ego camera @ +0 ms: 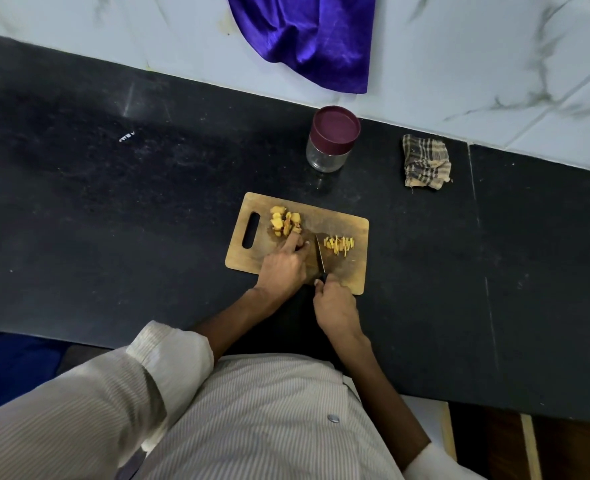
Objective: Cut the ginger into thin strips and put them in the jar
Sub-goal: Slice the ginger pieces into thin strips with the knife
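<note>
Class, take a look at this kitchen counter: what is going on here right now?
A person is cutting ginger on a wooden cutting board. The right hand grips a small black-handled knife, blade down on the board. The left hand rests beside it, fingers reaching the yellow uncut ginger chunks. A small pile of thin ginger strips lies right of the blade. The clear glass jar with a maroon lid stands behind the board, lid on.

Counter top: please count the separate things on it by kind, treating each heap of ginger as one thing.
Cutting board: 1
Knife: 1
Ginger heaps: 2, uncut pieces and cut strips
Jar with lid on: 1
Checked cloth: 1
Total: 6
</note>
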Demonstrator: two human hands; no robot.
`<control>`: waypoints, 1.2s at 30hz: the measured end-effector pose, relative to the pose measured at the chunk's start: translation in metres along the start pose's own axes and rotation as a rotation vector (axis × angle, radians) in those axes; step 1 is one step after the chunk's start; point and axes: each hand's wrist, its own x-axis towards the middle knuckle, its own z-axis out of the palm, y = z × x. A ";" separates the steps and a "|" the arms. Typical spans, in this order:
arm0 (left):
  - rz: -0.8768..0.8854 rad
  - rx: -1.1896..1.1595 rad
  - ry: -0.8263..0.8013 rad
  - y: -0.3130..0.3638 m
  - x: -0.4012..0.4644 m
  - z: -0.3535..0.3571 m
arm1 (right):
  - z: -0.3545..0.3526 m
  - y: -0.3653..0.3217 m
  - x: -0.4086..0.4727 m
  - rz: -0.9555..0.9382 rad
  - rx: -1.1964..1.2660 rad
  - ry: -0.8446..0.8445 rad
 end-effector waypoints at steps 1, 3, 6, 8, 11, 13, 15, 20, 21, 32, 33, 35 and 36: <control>0.006 -0.013 0.011 0.000 -0.001 0.001 | -0.001 0.001 0.000 0.003 0.017 0.003; 0.017 -0.046 0.023 -0.003 -0.002 0.002 | -0.002 0.002 0.000 0.008 0.037 0.005; -0.031 -0.142 0.042 -0.008 -0.001 0.003 | -0.003 0.006 -0.001 0.002 0.066 0.009; -0.074 -0.208 0.057 -0.010 -0.001 0.003 | -0.004 0.007 -0.002 -0.003 0.084 0.008; -0.082 -0.275 0.081 -0.010 -0.001 0.002 | -0.004 0.005 -0.003 -0.009 0.089 -0.007; -0.091 -0.307 0.103 -0.010 -0.001 0.001 | -0.002 0.003 -0.005 -0.021 0.077 -0.021; -0.108 -0.315 0.107 -0.010 0.000 0.001 | 0.000 0.001 -0.005 -0.041 0.065 -0.030; -0.118 -0.316 0.108 -0.009 0.000 0.001 | 0.001 -0.001 -0.004 -0.052 0.049 -0.044; -0.120 -0.314 0.105 -0.009 0.000 0.001 | 0.001 0.000 -0.004 -0.051 0.046 -0.045; -0.103 -0.296 0.134 -0.009 -0.001 0.001 | -0.002 0.004 -0.002 -0.030 0.085 -0.006; -0.101 -0.299 0.138 -0.009 -0.001 0.001 | -0.001 0.003 -0.002 -0.034 0.085 -0.014; -0.102 -0.293 0.139 -0.009 -0.001 0.002 | 0.001 0.001 -0.003 -0.041 0.073 -0.032; -0.103 -0.291 0.139 -0.010 -0.001 0.002 | 0.001 0.001 -0.003 -0.040 0.062 -0.038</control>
